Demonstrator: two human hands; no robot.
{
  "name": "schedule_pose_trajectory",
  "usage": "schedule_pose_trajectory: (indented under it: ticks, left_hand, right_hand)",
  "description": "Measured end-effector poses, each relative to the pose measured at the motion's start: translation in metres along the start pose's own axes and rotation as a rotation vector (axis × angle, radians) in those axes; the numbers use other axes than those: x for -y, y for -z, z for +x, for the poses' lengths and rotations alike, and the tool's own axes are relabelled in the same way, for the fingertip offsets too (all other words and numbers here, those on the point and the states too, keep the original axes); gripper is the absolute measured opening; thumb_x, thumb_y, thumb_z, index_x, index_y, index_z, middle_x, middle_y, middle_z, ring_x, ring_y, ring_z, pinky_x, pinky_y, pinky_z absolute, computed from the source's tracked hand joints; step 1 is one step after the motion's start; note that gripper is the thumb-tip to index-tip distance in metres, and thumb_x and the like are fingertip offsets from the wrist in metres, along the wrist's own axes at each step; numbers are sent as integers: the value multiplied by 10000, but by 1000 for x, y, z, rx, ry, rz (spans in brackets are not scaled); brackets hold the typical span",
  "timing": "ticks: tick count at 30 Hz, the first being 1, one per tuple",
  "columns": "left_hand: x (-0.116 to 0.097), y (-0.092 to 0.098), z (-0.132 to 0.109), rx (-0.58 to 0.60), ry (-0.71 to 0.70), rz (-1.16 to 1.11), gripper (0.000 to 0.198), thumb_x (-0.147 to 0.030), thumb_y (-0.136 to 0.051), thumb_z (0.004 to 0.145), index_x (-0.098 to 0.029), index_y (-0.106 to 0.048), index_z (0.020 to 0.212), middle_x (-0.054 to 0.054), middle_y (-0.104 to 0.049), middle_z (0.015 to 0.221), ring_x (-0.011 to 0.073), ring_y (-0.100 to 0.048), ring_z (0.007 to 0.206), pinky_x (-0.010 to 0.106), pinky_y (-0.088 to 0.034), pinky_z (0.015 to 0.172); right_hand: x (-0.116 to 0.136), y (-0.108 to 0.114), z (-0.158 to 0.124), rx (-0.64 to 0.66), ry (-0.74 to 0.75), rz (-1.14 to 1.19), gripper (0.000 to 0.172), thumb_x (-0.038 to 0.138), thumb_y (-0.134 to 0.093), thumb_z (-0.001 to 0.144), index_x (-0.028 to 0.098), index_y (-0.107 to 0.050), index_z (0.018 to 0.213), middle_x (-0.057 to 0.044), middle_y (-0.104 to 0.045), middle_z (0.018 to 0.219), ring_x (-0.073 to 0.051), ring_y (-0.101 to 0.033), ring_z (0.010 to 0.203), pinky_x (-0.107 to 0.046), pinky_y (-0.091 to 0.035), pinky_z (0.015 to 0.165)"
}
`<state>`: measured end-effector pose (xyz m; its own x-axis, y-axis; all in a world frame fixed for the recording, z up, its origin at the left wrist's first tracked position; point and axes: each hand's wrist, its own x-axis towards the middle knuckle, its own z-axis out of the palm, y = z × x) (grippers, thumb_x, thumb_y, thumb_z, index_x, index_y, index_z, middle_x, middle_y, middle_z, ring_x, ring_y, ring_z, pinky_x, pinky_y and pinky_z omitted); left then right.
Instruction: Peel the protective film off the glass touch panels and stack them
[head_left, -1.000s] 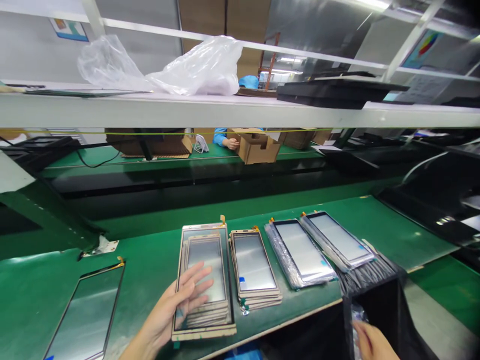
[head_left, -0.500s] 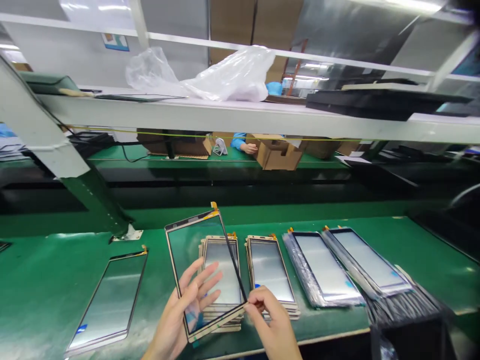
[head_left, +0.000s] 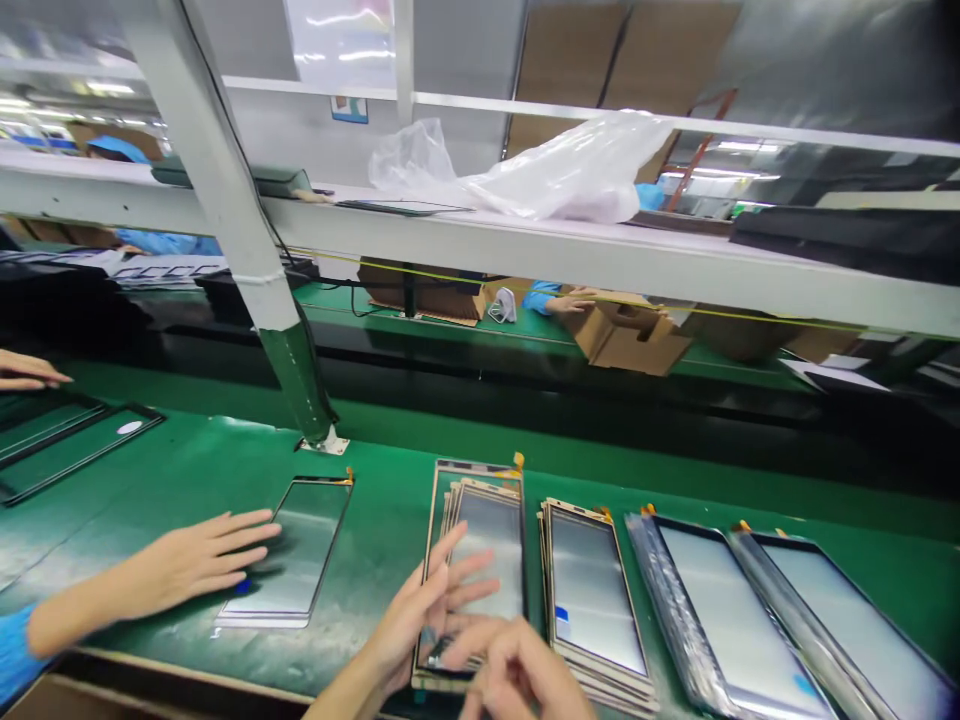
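A framed glass touch panel (head_left: 433,520) with an orange flex tail at its top stands tilted over a stack of similar panels (head_left: 487,510). My left hand (head_left: 409,620) supports it near its lower left edge, fingers spread and seen through the glass. In front of its lower right corner is my right hand (head_left: 529,675), curled and blurred, thumb and fingers drawn together; whether anything sits between them is hidden. Beside that lies another stack of framed panels (head_left: 596,580) with a blue tab.
A co-worker's hand (head_left: 202,560) reaches over a panel pile (head_left: 307,540) at left; another person's hand (head_left: 30,370) is by black frames (head_left: 82,440). Film-wrapped panels (head_left: 720,600) lie at right. A post (head_left: 292,370) and shelf (head_left: 480,245) stand ahead.
The view has swung left, bringing a co-worker's hand in over the left panel pile. The held panel is more upright. My right hand has curled and shifted in front of its lower corner.
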<state>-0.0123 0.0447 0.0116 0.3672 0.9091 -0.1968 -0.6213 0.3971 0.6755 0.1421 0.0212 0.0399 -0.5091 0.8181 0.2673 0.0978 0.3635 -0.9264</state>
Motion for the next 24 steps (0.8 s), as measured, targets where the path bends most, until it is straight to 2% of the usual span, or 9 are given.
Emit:
schedule_pose_trajectory:
  ticks: [2, 3, 5, 7, 9, 11, 15, 19, 24]
  left_hand:
    - [15, 4, 1, 67, 103, -109, 711, -624, -557, 787, -236, -437, 1371, 149, -612, 1262, 309, -611, 1090, 385, -505, 822]
    - [22, 6, 1, 93, 128, -162, 742, -691, -520, 762, -230, -476, 1341, 147, -637, 1225, 306, -632, 1055, 372, -522, 778]
    - [30, 9, -2, 131, 129, -229, 768, -746, -514, 715, -246, -520, 1297, 136, -654, 1201, 308, -644, 1037, 360, -539, 730]
    - [28, 11, -6, 112, 91, -207, 682, -631, -627, 729, -287, -501, 1304, 113, -633, 1243, 303, -627, 1073, 359, -538, 759]
    - [16, 12, -10, 39, 38, -132, 633, -416, -705, 770, -307, -451, 1339, 102, -592, 1302, 290, -604, 1115, 360, -526, 818]
    - [0, 11, -12, -47, -39, -84, 653, -304, -687, 806, -308, -381, 1383, 106, -564, 1335, 282, -586, 1140, 369, -514, 863]
    - [-22, 1, -12, -159, -206, -61, 666, -320, -634, 846, -338, -302, 1423, 90, -551, 1351, 280, -558, 1177, 372, -506, 898]
    - [-23, -13, -11, -217, -264, -4, 602, -344, -627, 847, -367, -365, 1388, 72, -566, 1337, 289, -563, 1171, 381, -514, 891]
    - [-16, -19, -20, -281, -305, 57, 511, -364, -638, 833, -349, -471, 1316, 76, -616, 1275, 312, -594, 1127, 399, -537, 860]
  right_hand:
    - [25, 14, 37, 22, -74, 224, 227, 445, -367, 949, 257, -420, 831, -36, -696, 950, -156, -681, 589, -260, -519, 442]
    - [37, 29, 55, -98, -69, 218, 225, 391, -343, 970, 246, -424, 818, -27, -706, 911, -150, -688, 630, -283, -548, 523]
    - [56, 67, 82, -543, 129, 53, 154, 283, -442, 944, 226, -444, 801, -29, -700, 896, -175, -688, 816, -355, -558, 721]
    - [62, 102, 86, -1107, 427, -164, 111, 225, -534, 892, 227, -454, 815, -26, -678, 877, -198, -667, 867, -401, -534, 786]
    - [53, 115, 70, -1422, 551, -268, 110, 197, -566, 866, 244, -472, 831, -8, -650, 831, -199, -650, 816, -406, -522, 777]
    - [31, 102, 41, -1347, 370, -266, 77, 209, -582, 853, 250, -526, 821, 12, -618, 737, -184, -621, 693, -357, -523, 692]
    - [-25, 31, -14, -837, -133, -123, 121, 329, -610, 823, 209, -618, 816, -8, -586, 724, -153, -567, 588, -258, -471, 507]
    - [-51, -4, -30, -663, -150, -49, 155, 318, -534, 883, 198, -596, 808, -20, -545, 759, -139, -538, 631, -243, -468, 561]
    - [-48, 14, -27, -584, -93, -144, 129, 239, -474, 922, 204, -540, 818, -15, -516, 770, -136, -514, 666, -239, -441, 594]
